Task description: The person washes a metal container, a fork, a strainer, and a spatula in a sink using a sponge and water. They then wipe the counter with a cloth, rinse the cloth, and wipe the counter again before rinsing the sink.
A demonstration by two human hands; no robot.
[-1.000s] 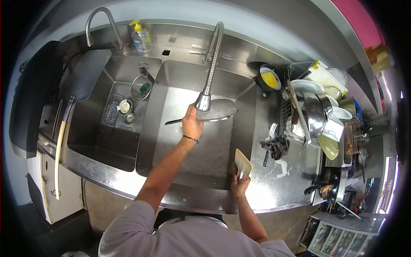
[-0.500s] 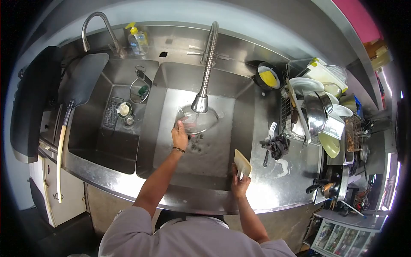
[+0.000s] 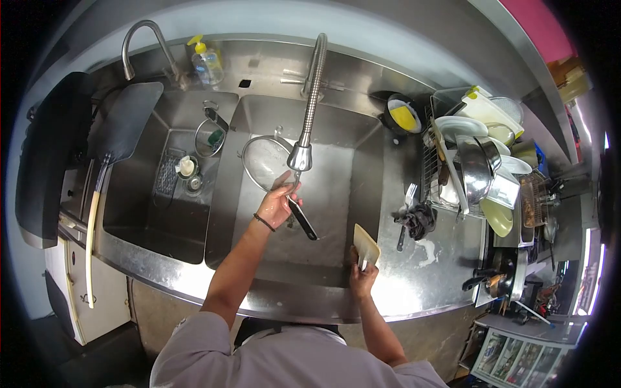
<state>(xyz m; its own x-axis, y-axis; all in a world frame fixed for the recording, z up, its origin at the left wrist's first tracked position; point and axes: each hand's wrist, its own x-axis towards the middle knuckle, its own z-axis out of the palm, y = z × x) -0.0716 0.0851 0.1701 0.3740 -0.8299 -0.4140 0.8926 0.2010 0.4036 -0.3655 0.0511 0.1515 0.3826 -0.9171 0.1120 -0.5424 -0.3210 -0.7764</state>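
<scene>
My left hand [image 3: 277, 205] is closed on a round mesh strainer [image 3: 264, 163], near where its black handle meets the rim. The mesh bowl tilts up to the left inside the right-hand sink basin [image 3: 272, 255], under the spray faucet [image 3: 300, 158]. Its black handle points down to the right. At the basin's front right edge, my right hand [image 3: 363, 278] is closed around a flat beige rectangular piece [image 3: 367, 244]. What that piece is I cannot make out, and the fingers are partly hidden.
A second strainer [image 3: 211, 137] and a grater [image 3: 169, 173] lie in the left basin [image 3: 129, 207]. On the right counter [image 3: 407, 278] are a fork [image 3: 411, 194], a dark crumpled cloth [image 3: 420, 222] and a loaded dish rack [image 3: 432, 161]. A soap bottle [image 3: 207, 64] stands behind.
My left hand has turned the strainer: its mesh bowl has swung to the upper left, and the black handle now shows at lower right. My right hand stays at the basin edge.
</scene>
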